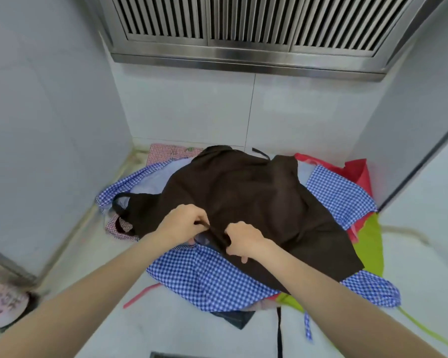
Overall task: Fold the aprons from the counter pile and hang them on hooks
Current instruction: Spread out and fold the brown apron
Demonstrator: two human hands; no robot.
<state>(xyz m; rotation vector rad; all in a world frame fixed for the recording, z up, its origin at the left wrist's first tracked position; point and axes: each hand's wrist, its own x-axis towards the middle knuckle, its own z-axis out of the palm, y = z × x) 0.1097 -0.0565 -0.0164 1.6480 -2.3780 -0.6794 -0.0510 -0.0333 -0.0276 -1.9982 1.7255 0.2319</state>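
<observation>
A dark brown apron (254, 197) lies spread on top of the pile on the white counter (181, 329), its neck loop (122, 210) hanging off to the left. My left hand (184, 223) and my right hand (243, 241) sit close together at its near edge, both pinching a dark strap or fold of it. Under it lie a blue checked apron (204, 277), a red checked one (166, 151), a lime green one (367, 249) and a red one (357, 171). No hooks are in view.
White tiled walls close in the counter at left, back and right. A steel vent hood (248, 34) hangs overhead. A pink-patterned object (3, 306) sits at the lower left. Loose ties trail over the counter's near edge (279, 332).
</observation>
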